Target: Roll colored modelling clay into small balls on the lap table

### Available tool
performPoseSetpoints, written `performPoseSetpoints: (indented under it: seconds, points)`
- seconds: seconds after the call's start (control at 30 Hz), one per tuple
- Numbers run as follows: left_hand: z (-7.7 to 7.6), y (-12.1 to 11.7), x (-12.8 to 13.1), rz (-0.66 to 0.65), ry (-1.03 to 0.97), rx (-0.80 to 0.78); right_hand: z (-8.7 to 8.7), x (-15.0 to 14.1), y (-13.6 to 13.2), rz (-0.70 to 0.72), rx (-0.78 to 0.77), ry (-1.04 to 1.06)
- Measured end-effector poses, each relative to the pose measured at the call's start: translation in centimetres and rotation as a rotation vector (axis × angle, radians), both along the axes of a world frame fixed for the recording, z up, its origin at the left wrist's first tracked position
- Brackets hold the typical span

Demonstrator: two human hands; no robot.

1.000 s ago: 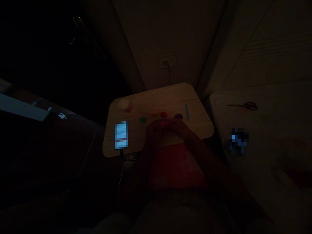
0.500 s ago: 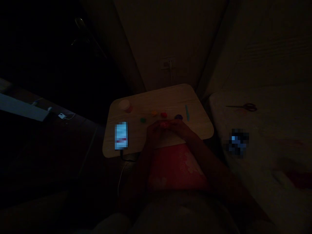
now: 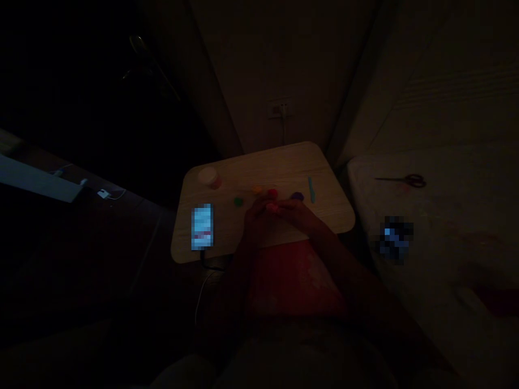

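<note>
In dim light, my left hand [image 3: 255,215] and my right hand [image 3: 298,213] meet over the near side of a small wooden table [image 3: 227,232]. Between their fingers is a pinkish-red lump that looks like modelling clay [image 3: 272,208]; both hands are closed on it. Just beyond lie a red lump [image 3: 272,192] and an orange lump [image 3: 257,189]. A green lump [image 3: 238,201] is left of my left hand. Beside my right hand's fingers sits a purple lump [image 3: 297,196], with a light-blue flat tool [image 3: 311,189] to its right.
A tub [image 3: 208,177] stands at the table's back left. A lit phone [image 3: 201,227] with a cable lies at the front left. On the pale surface to the right are scissors [image 3: 405,180] and a blurred-out object [image 3: 395,237]. A wall socket [image 3: 278,109] holds a plug behind the table.
The pinkish-red lump shows a little more between my fingers, which have shifted slightly. The whole view has moved a few pixels; the things on the table lie as before.
</note>
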State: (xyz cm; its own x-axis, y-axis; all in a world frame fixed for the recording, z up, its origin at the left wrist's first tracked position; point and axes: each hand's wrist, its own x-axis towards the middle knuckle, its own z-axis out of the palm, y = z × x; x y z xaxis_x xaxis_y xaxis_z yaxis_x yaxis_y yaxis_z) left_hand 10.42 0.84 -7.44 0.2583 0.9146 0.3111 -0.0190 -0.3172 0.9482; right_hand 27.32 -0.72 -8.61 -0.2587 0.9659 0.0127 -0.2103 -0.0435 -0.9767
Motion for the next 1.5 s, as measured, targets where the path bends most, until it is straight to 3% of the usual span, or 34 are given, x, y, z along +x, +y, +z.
performPoseSetpoints:
  seconds: [0.23,0.4,0.67,0.9,1.1,1.33,1.5]
  points:
    - [-0.3,0.1,-0.1,-0.101,-0.018,-0.048,-0.7,0.2,0.2,-0.003,0.017,-0.051]
    - [-0.1,0.0,-0.2,-0.148,-0.01,-0.043,-0.1,0.1,0.0,0.002,0.021,-0.017]
    - [0.2,-0.3,-0.1,-0.146,-0.008,0.013,-0.6,0.2,0.0,0.009,-0.083,0.107]
    - [0.4,-0.4,-0.2,-0.154,-0.01,-0.024,-1.2,0.1,0.2,-0.023,-0.052,0.037]
    - [0.3,-0.3,-0.1,-0.057,0.004,-0.004,-0.8,-0.8,-0.1,-0.124,-0.054,-0.006]
    - [-0.2,-0.3,0.1,0.084,0.156,0.173,-0.9,-1.0,0.2,-0.153,-0.024,0.061]
    - [-0.9,-0.3,0.1,0.091,0.261,0.264,-0.9,-1.2,0.2,-0.229,0.034,-0.169]
